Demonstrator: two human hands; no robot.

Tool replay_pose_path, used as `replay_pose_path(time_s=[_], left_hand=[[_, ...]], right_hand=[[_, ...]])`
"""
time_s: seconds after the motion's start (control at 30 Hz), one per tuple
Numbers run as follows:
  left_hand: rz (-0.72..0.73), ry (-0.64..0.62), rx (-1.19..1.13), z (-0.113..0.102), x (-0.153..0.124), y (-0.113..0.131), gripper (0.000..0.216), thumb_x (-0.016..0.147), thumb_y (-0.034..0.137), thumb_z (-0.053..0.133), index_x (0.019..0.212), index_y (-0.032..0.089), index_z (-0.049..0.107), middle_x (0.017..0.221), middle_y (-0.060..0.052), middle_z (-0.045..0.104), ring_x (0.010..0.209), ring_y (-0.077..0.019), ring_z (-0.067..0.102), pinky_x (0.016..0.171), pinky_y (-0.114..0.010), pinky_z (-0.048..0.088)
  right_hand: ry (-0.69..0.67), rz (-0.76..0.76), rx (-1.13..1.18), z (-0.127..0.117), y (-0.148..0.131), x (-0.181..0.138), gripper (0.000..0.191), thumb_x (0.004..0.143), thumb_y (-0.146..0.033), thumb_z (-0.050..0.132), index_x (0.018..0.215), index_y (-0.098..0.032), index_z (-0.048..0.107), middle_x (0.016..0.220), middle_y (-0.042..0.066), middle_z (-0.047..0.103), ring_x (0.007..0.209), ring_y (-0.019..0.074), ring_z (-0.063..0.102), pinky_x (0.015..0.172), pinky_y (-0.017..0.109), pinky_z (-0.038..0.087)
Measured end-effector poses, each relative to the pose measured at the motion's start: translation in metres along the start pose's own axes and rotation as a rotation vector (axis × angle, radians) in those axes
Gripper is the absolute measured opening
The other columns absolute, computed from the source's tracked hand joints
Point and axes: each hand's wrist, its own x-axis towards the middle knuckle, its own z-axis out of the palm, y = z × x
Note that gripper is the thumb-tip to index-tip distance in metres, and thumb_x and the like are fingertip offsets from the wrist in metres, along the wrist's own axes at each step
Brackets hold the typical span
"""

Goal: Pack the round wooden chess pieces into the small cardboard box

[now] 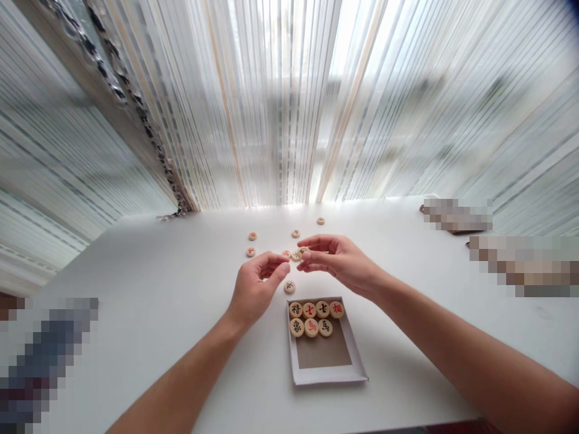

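Note:
My right hand (337,258) pinches a wooden xiangqi piece (303,253) with a dark character between thumb and fingers. Just behind it lies another dark-lettered piece (295,256). Facing it from the left, my left hand (260,282) has loosely curled fingers, with a gap between thumb and fingers. A red-lettered piece (286,255) shows right beyond its fingertips; whether they touch is unclear. Below the hands, a black-lettered piece (289,287) lies on the table. Nearer me is a shallow white box (330,377), holding a full upper row and a partial second row of red and black pieces (311,327).
On the white table (158,283), two red-lettered pieces (251,252) lie left of the hands. Farther back are a dark-lettered piece (295,233) and another piece (321,220). String curtains (280,120) hang along the far edge. Blurred-out objects (520,262) stand at right and left.

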Motion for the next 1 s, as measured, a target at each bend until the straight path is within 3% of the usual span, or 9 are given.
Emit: replay_pose_path(time_s=[0.1,0.2,0.33,0.5,0.73,0.87,1.0], left_hand=[[-0.027,-0.082,-0.105,0.006,-0.006,0.007,0.027,0.091,0.04,0.082,0.103,0.016,0.082,0.096,-0.009,0.083,0.088,-0.0224,0.078,0.08,-0.033,0.064],[-0.051,-0.144,-0.221,0.01,-0.011,0.012,0.024,0.09,0.038,0.085,0.099,0.017,0.083,0.092,-0.008,0.083,0.085,-0.0213,0.079,0.08,-0.032,0.064],[-0.069,-0.123,-0.238,0.012,-0.015,0.015,0.019,0.09,0.035,0.086,0.094,0.017,0.085,0.091,-0.007,0.084,0.086,-0.02,0.08,0.081,-0.03,0.064],[-0.086,-0.135,-0.248,0.015,-0.02,0.02,0.016,0.092,0.03,0.085,0.101,0.018,0.087,0.094,-0.007,0.086,0.089,-0.0194,0.081,0.083,-0.028,0.065],[-0.074,-0.108,-0.387,0.019,-0.023,0.031,0.018,0.082,0.017,0.093,0.098,0.023,0.09,0.077,0.0,0.083,0.066,-0.0114,0.076,0.067,-0.017,0.065],[-0.075,-0.094,-0.384,0.019,-0.025,0.03,0.021,0.079,0.015,0.095,0.098,0.023,0.09,0.088,-0.003,0.087,0.079,-0.0155,0.082,0.074,-0.019,0.068],[-0.076,-0.101,-0.334,0.019,-0.027,0.029,0.017,0.085,0.021,0.091,0.102,0.02,0.089,0.099,-0.007,0.088,0.094,-0.0227,0.084,0.087,-0.03,0.071]], right_hand=[[0.04,0.008,0.112,0.008,0.004,-0.025,0.041,0.08,-0.051,0.092,0.105,-0.019,0.082,0.097,0.008,0.083,0.079,0.0163,0.076,0.072,0.03,0.063],[0.068,0.042,0.231,0.014,0.009,-0.037,0.037,0.075,-0.044,0.098,0.1,-0.021,0.085,0.09,0.006,0.083,0.076,0.0154,0.076,0.073,0.028,0.063],[0.091,0.07,0.308,0.018,0.009,-0.045,0.036,0.068,-0.035,0.103,0.097,-0.021,0.088,0.083,0.005,0.084,0.075,0.0182,0.08,0.072,0.028,0.066],[0.112,0.035,0.298,0.018,0.002,-0.054,0.026,0.072,-0.032,0.102,0.091,-0.021,0.089,0.08,0.005,0.084,0.071,0.0158,0.08,0.068,0.022,0.067],[0.139,-0.062,0.285,0.022,-0.001,-0.059,0.021,0.075,-0.025,0.1,0.094,-0.024,0.09,0.081,0.003,0.085,0.076,0.0143,0.081,0.07,0.018,0.067],[0.153,-0.103,0.242,0.023,-0.003,-0.06,0.02,0.074,-0.023,0.101,0.09,-0.024,0.09,0.083,0.002,0.084,0.078,0.0142,0.08,0.071,0.018,0.067],[0.15,-0.131,0.196,0.023,-0.005,-0.061,0.013,0.079,-0.024,0.098,0.089,-0.025,0.089,0.084,0.003,0.083,0.079,0.0149,0.079,0.07,0.02,0.067]])
